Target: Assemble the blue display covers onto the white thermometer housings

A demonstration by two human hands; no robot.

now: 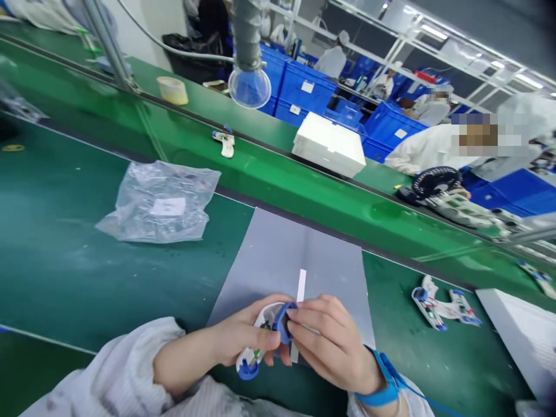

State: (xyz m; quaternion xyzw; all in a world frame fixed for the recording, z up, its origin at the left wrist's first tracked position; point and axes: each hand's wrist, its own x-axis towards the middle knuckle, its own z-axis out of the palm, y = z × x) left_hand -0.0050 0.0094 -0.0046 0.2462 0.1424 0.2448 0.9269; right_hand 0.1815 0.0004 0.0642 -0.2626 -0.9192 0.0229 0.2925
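Observation:
My left hand (252,336) is closed around a white plastic housing (264,315) with blue end parts and some green inside. One blue end (248,370) sticks out below the palm. At the other end is a blue part with a dark face (282,322), where the fingertips of my right hand (328,336) press from the side. My right fingers are closed together against this part. Both hands are above a grey mat (304,243) with a white strip (301,284) on it. A blue wrist strap (384,379) circles my right wrist.
A plastic bag (163,202) lies left of the mat. Similar white-and-blue pieces (443,307) and a white tray (521,336) are at right. Beyond the green conveyor belt (304,194) stand a white box (330,145), an extraction nozzle (249,87), a fan (436,182) and a co-worker (421,147).

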